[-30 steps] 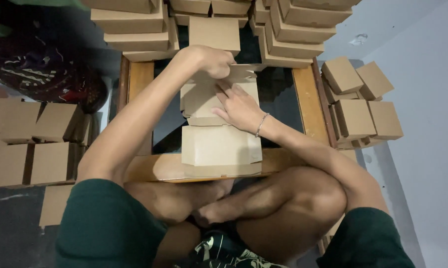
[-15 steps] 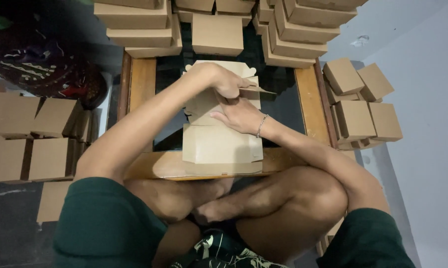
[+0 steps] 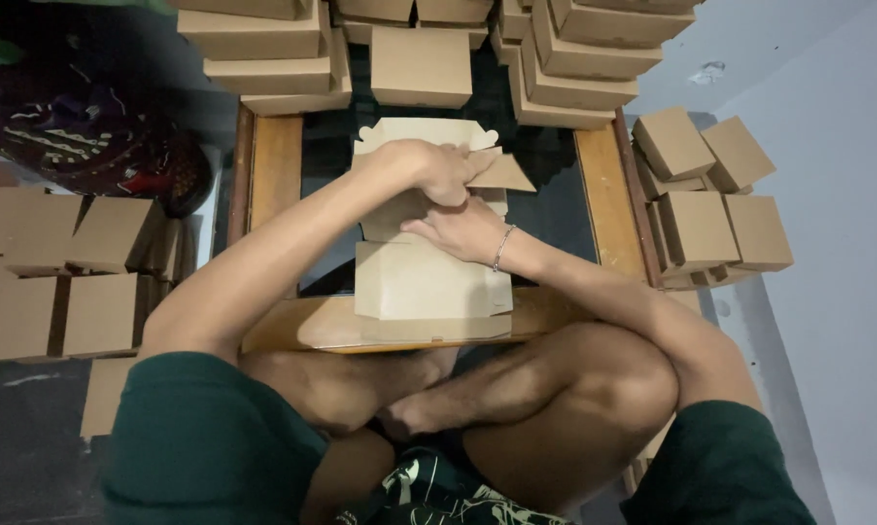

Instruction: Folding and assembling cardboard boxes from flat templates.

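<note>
A flat brown cardboard box blank (image 3: pixel 429 287) lies on a low wooden-framed table (image 3: pixel 275 170) in front of my crossed legs. My left hand (image 3: pixel 446 170) grips a side flap of the blank, bending it up near the far end. My right hand (image 3: pixel 463 231), with a thin bracelet at the wrist, presses flat on the middle panel just below the left hand. The near panel of the blank hangs over the table's front edge.
Stacks of folded brown boxes (image 3: pixel 263 44) stand along the far edge of the table, one box (image 3: pixel 421 66) in the middle. More folded boxes (image 3: pixel 705 199) sit on the floor at right, and flat blanks (image 3: pixel 59 262) lie at left. A dark patterned cloth (image 3: pixel 79 136) is at far left.
My left hand has drawn back toward me with the side flap, folding it up. The right hand stays pressed on the middle panel.
</note>
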